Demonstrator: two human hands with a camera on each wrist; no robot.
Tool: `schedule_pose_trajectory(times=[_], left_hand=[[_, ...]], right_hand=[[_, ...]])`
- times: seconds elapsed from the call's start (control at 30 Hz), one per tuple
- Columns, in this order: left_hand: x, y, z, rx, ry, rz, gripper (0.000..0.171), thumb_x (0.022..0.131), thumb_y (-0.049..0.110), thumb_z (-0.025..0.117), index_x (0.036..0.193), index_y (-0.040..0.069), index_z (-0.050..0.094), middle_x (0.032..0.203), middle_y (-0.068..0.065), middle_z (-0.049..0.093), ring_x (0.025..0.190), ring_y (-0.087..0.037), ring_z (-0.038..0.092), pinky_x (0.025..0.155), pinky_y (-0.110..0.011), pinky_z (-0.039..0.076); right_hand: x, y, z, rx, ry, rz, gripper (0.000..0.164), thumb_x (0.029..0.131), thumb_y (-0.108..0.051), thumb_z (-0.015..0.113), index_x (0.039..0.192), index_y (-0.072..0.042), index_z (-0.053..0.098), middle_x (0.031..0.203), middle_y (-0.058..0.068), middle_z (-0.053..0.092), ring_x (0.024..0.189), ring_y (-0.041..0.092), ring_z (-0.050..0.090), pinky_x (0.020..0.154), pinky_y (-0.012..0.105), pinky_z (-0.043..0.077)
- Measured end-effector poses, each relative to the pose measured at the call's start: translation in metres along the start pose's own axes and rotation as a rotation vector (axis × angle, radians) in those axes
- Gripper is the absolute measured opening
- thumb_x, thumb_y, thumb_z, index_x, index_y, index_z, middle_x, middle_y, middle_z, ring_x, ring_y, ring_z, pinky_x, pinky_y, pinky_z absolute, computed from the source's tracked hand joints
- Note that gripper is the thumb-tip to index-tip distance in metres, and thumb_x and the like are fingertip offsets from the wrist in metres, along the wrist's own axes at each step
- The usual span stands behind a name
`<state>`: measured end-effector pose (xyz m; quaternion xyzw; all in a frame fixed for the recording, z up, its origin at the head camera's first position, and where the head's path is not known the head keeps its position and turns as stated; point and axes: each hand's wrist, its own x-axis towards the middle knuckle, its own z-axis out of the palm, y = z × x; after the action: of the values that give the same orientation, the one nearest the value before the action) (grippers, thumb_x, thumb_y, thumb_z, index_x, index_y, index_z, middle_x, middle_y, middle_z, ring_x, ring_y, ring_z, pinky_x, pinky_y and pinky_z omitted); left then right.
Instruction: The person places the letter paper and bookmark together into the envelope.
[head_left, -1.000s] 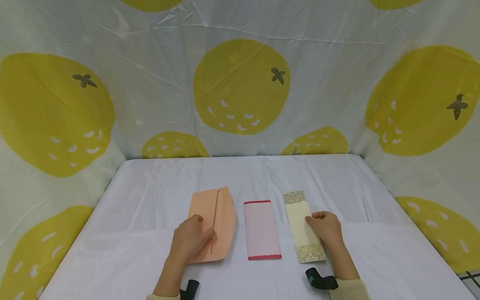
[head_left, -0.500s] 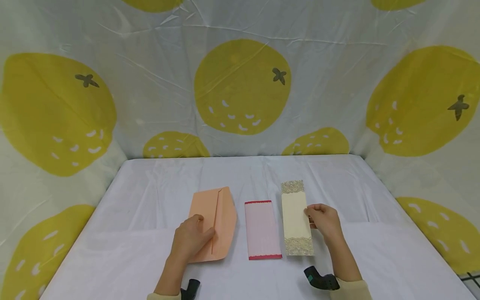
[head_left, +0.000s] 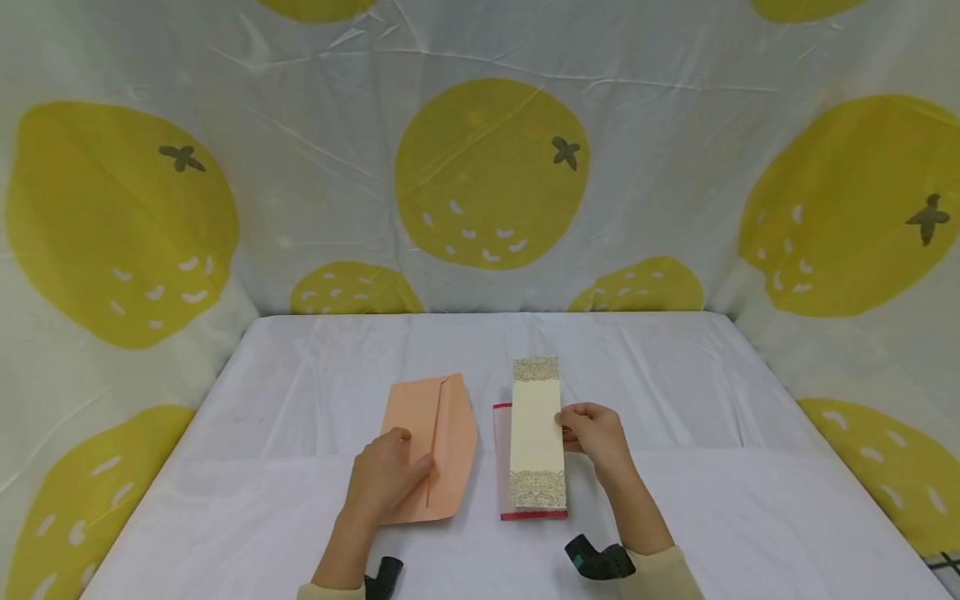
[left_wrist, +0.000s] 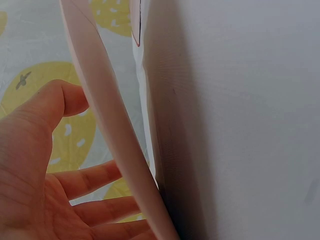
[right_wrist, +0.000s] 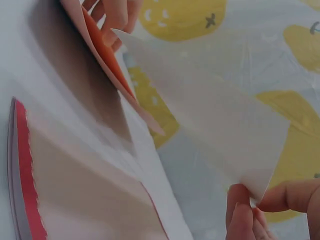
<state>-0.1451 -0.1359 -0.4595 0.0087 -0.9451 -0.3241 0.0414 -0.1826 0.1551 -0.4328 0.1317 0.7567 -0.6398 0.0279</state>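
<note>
My left hand [head_left: 387, 477] pinches a peach paper envelope [head_left: 450, 454] between thumb and fingers, its pointed flap facing right. In the left wrist view the envelope [left_wrist: 107, 107] passes edge-on between thumb and fingers. At the middle, my right hand [head_left: 596, 435] pinches the right edge of a long cream card [head_left: 536, 433] with gold lace-patterned bands at both ends. Beneath that card, a pink card [head_left: 503, 467] with red edges lies on the table, mostly covered in the head view. From the right wrist, the envelope's mouth [right_wrist: 102, 47] shows an orange inside, close to the raised cream card [right_wrist: 215, 115].
A white cloth covers the table [head_left: 315, 350]. Behind and on both sides hangs a pale curtain [head_left: 330, 167] printed with yellow fruit. Black camera mounts [head_left: 600, 558] sit at both wrists, by the cream sleeves [head_left: 663, 575].
My right hand has lifted the cream card off the table and carried it left, from beside the pink card to over it. The left hand stays put with the envelope.
</note>
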Motion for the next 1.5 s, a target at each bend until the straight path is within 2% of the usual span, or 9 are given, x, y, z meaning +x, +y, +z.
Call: schedule_pose_trajectory(times=[0.23, 0.5, 0.73, 1.0, 1.27, 1.5], left_hand=[[0.001, -0.001, 0.001, 0.006, 0.008, 0.000, 0.049, 0.076, 0.030, 0.069, 0.111, -0.004, 0.065, 0.104, -0.016, 0.068, 0.090, -0.036, 0.064, 0.076, -0.049, 0.050], [0.002, -0.001, 0.003, -0.004, -0.003, -0.008, 0.051, 0.075, 0.031, 0.070, 0.112, -0.004, 0.064, 0.104, -0.016, 0.068, 0.090, -0.036, 0.064, 0.075, -0.048, 0.050], [0.001, -0.002, 0.004, 0.000, 0.005, 0.005, 0.051, 0.075, 0.030, 0.070, 0.112, -0.005, 0.064, 0.105, -0.017, 0.068, 0.091, -0.036, 0.065, 0.075, -0.048, 0.051], [0.001, -0.001, 0.004, -0.009, 0.007, 0.001, 0.050, 0.075, 0.028, 0.070, 0.112, -0.005, 0.065, 0.105, -0.017, 0.068, 0.093, -0.037, 0.065, 0.077, -0.048, 0.051], [0.001, -0.001, 0.002, -0.010, 0.002, -0.008, 0.049, 0.075, 0.028, 0.070, 0.111, -0.005, 0.065, 0.105, -0.016, 0.068, 0.091, -0.036, 0.065, 0.076, -0.048, 0.051], [0.002, -0.001, 0.004, -0.004, -0.001, -0.011, 0.049, 0.076, 0.029, 0.071, 0.111, -0.004, 0.065, 0.104, -0.016, 0.068, 0.091, -0.036, 0.065, 0.076, -0.048, 0.051]], right_hand=[[-0.003, -0.004, 0.041, 0.038, -0.070, -0.017, 0.017, 0.086, -0.005, 0.063, 0.095, 0.009, 0.065, 0.075, 0.010, 0.065, 0.061, 0.016, 0.063, 0.060, 0.030, 0.055], [0.000, 0.003, 0.071, -0.017, -0.110, -0.005, 0.017, 0.083, -0.007, 0.065, 0.092, 0.008, 0.067, 0.077, 0.011, 0.066, 0.063, 0.016, 0.064, 0.061, 0.032, 0.056], [-0.002, 0.008, 0.082, -0.042, -0.118, -0.026, 0.016, 0.080, -0.006, 0.064, 0.087, 0.008, 0.067, 0.074, 0.011, 0.067, 0.062, 0.017, 0.065, 0.059, 0.033, 0.056], [-0.002, 0.010, 0.090, -0.144, -0.064, -0.050, 0.014, 0.079, -0.007, 0.063, 0.083, 0.005, 0.068, 0.068, 0.007, 0.066, 0.056, 0.013, 0.062, 0.054, 0.029, 0.054], [-0.001, 0.010, 0.094, -0.258, -0.011, -0.094, 0.012, 0.079, -0.011, 0.066, 0.072, -0.001, 0.069, 0.054, 0.002, 0.060, 0.044, 0.011, 0.056, 0.047, 0.025, 0.048], [0.000, 0.010, 0.100, -0.295, -0.009, -0.121, 0.014, 0.080, -0.011, 0.066, 0.067, -0.004, 0.067, 0.049, -0.001, 0.056, 0.042, 0.010, 0.054, 0.047, 0.025, 0.043]])
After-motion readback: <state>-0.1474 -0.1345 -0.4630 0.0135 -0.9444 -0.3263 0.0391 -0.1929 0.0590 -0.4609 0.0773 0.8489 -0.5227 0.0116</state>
